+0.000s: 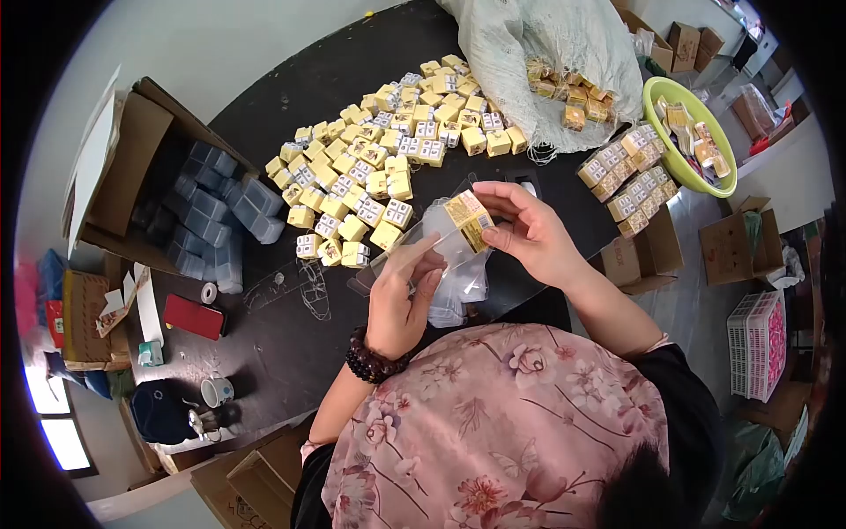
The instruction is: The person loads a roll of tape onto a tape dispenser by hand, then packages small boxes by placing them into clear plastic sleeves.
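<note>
My right hand (536,236) pinches a small yellow printed piece (469,220), a card or little box, between thumb and fingers. Close by, my left hand (398,304) has its fingers closed on a clear plastic sleeve or thin box (410,254), which reaches the yellow piece. Whether the piece is partly inside the plastic, I cannot tell. Under both hands lies a heap of clear plastic packaging (449,304). Beyond them, many small yellow-and-white boxes (370,167) are spread over the dark table (291,88).
A white woven sack (564,35) spills orange-yellow packs (586,106) at the back right. Beside it are stacked packs (630,176) and a yellow-green basin (656,93). At left stand a carton (123,167) of clear plastic boxes (211,212), a red case (194,317) and a mug (217,391).
</note>
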Demonstrator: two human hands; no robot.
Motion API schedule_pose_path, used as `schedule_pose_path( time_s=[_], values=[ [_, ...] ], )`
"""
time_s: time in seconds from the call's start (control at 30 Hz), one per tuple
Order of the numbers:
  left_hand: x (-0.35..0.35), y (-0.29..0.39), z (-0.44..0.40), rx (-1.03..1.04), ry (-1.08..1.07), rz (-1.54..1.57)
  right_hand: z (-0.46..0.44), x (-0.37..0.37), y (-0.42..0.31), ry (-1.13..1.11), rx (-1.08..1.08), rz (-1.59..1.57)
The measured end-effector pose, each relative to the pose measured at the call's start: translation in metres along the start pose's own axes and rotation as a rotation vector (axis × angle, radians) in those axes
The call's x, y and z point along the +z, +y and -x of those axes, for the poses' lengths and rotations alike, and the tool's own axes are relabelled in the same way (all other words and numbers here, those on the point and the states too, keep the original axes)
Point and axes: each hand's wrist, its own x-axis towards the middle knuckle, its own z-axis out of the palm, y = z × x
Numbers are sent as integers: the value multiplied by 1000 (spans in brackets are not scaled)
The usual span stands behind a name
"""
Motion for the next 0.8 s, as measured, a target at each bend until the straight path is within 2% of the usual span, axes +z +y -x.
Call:
schedule_pose_path(
  time_s=[0.1,0.2,0.3,0.37,0.43,0.47,0.6,0.67,0.7,0.73,0.77,0.8],
  values=[
    [0,3,1,-21,-18,-77,4,9,2,68,-61,-44],
    [0,6,0,43,13,-106,4,12,1,116,-127,-53],
    [2,9,0,83,59,-70,6,23,5,72,-110,-141],
    [2,8,2,115,52,-131,12,29,9,75,-83,-86],
    [5,5,4,110,73,-113,13,33,11,95,-83,284],
    [6,2,5,104,92,-95,10,30,20,106,-290,427],
    [8,-19,9,211,76,-85,9,38,24,201,-287,312],
    [8,-10,6,111,-93,104,7,43,22,115,139,-769],
    [-6,7,1,45,-354,-25,7,38,30,126,126,-686],
    [-13,16,5,-72,-414,90,6,33,36,126,126,-685],
    [-20,19,12,-189,-471,205,4,27,41,113,24,-563],
    [-39,11,17,-238,-624,102,3,23,43,100,-78,-443]
  ],
)
